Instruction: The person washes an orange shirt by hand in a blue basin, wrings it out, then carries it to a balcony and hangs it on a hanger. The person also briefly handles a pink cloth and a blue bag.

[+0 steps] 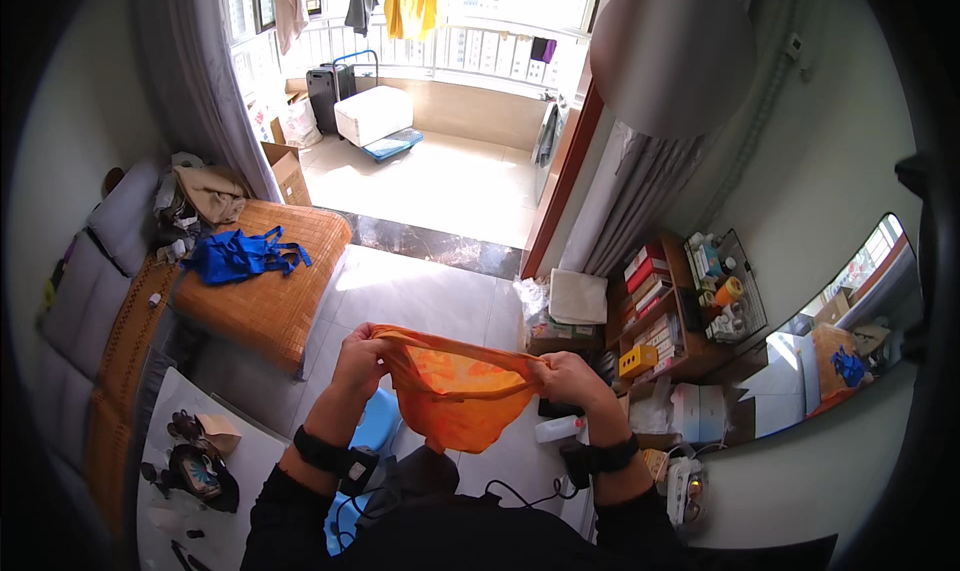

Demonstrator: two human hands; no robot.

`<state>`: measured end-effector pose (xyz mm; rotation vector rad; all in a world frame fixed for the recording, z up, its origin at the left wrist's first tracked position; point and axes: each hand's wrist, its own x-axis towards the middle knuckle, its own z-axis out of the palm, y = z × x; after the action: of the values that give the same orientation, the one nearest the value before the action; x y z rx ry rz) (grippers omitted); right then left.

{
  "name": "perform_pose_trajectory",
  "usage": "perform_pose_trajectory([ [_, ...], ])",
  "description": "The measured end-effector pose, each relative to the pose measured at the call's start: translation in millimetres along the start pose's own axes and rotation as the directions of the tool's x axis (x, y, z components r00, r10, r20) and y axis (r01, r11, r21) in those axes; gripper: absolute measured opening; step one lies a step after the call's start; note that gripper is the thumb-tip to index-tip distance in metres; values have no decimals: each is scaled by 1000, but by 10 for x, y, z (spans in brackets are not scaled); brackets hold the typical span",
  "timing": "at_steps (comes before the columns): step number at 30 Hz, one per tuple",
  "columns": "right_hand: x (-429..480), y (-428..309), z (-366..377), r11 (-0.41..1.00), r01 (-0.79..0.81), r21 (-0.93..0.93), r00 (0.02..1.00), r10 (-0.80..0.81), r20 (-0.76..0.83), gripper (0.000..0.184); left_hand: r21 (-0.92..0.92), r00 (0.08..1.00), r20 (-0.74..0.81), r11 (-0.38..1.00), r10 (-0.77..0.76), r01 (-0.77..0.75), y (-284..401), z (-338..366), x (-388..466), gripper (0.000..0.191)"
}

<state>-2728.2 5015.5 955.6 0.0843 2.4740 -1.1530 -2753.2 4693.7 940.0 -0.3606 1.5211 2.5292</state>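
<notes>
An orange cloth item [472, 413], thin and partly see-through, is stretched between my two hands. Its upper edge gapes like a mouth, and the rest sags towards the floor. My left hand [358, 362] pinches one end of that edge, while my right hand [570, 379] grips the other end at about the same height. Exactly what kind of cloth piece it is, I cannot tell. Below it lies the grey tiled floor [420, 286], with a light blue plastic stool [375, 419] partly hidden behind my left forearm.
On the left stands a sofa with a woven mat [262, 301], a blue bag [240, 257] lying on it. A white table [169, 413] holds a cap and small items. To the right are a wooden shelf [681, 286], a white bottle [556, 429] and a mirror [832, 338].
</notes>
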Motion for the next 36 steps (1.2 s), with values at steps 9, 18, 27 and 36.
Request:
perform_pose_trajectory([
  [9,2960,-711,-1484,287,158,945,981,-157,-116,42,492,951,275,870,-139,-15,799,745,2936,48],
  [18,5254,-1478,-2834,611,428,666,903,-258,-343,22,966,904,231,23,361,-256,1218,1390,6020,22],
  [27,8085,-1949,-4172,925,293,-242,845,-369,-386,28,-134,935,316,968,-161,212,2024,2166,8759,36],
  [36,10303,-2938,-5646,706,534,465,825,-313,-471,20,396,798,527,915,-292,74,3445,2867,10957,44],
])
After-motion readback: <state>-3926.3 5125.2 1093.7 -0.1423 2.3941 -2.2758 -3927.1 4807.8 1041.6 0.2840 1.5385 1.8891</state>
